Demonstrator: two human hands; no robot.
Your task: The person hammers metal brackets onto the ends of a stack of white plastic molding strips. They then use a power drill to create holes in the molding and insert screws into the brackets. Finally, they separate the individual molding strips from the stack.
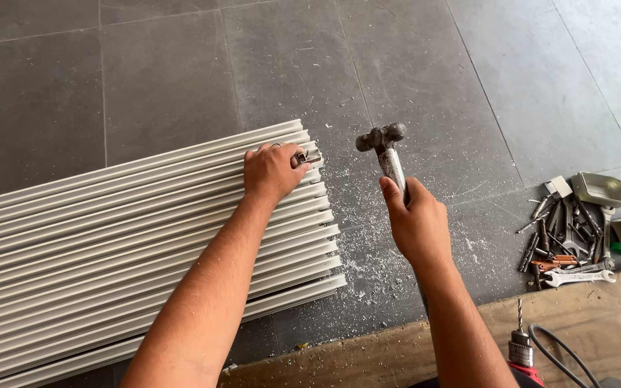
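Several long white metal profiles lie side by side on the grey tiled floor, their ends pointing right. My left hand rests on the upper profiles near their ends and pinches a small metal clip against one end. My right hand grips the handle of a metal hammer, whose head is raised above the floor just right of the clip.
A heap of spanners, bits and screws lies on the floor at the right, beside a metal scoop. A wooden board runs along the bottom edge with a drill and its cable on it. Metal shavings are scattered on the tiles.
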